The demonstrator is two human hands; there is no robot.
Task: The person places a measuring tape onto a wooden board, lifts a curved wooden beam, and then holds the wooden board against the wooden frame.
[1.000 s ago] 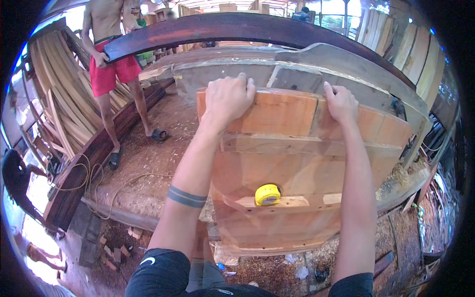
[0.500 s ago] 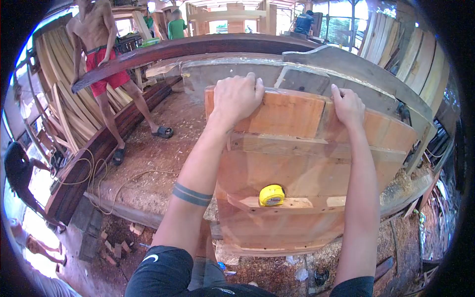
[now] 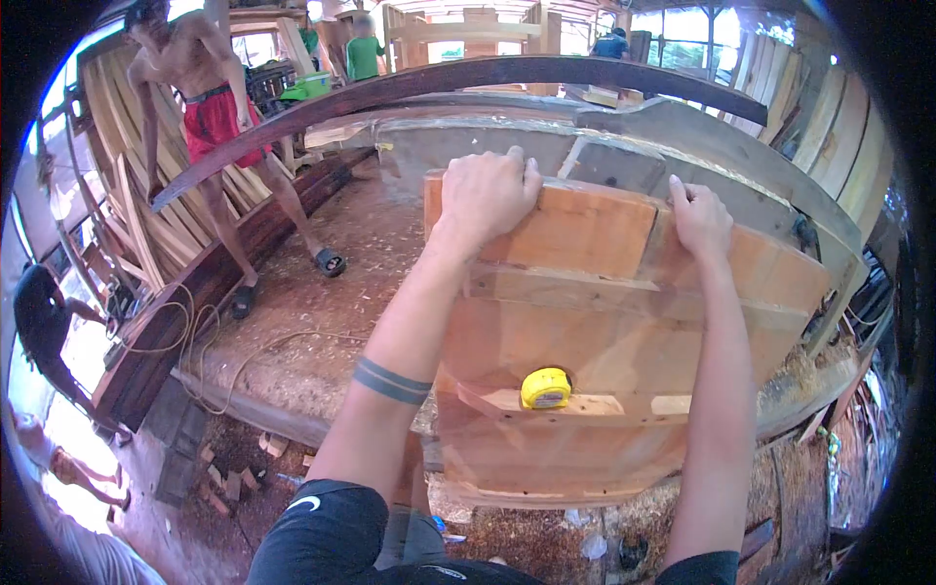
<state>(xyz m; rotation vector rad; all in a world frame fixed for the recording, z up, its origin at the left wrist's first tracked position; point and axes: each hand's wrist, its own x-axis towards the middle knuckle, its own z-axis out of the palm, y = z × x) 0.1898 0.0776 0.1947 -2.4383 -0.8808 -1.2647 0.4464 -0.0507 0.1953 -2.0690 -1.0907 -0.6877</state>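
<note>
A large panel of joined wooden boards [image 3: 565,336] stands in front of me, tilted, its top edge away from me. My left hand [image 3: 490,195] is closed over the left part of that top edge, fingers hidden behind the wood. Further right along the edge, my right hand [image 3: 702,220] grips the same panel, thumb raised and fingers out of sight behind it. A yellow tape measure [image 3: 546,388] rests on a batten across the panel's lower part, between my forearms, touched by neither hand.
At left a person in red shorts [image 3: 214,117] holds one end of a long dark plank [image 3: 439,78] spanning behind the panel. A cord [image 3: 263,356] loops over the sawdust-strewn surface. Wooden planks [image 3: 122,146] lean at left. A curved grey board [image 3: 741,146] stands behind at right.
The long dark plank has shifted, its far end now reaching further right, and the person holding it leans forward more. My view has turned slightly; both hands keep their grip on the panel.
</note>
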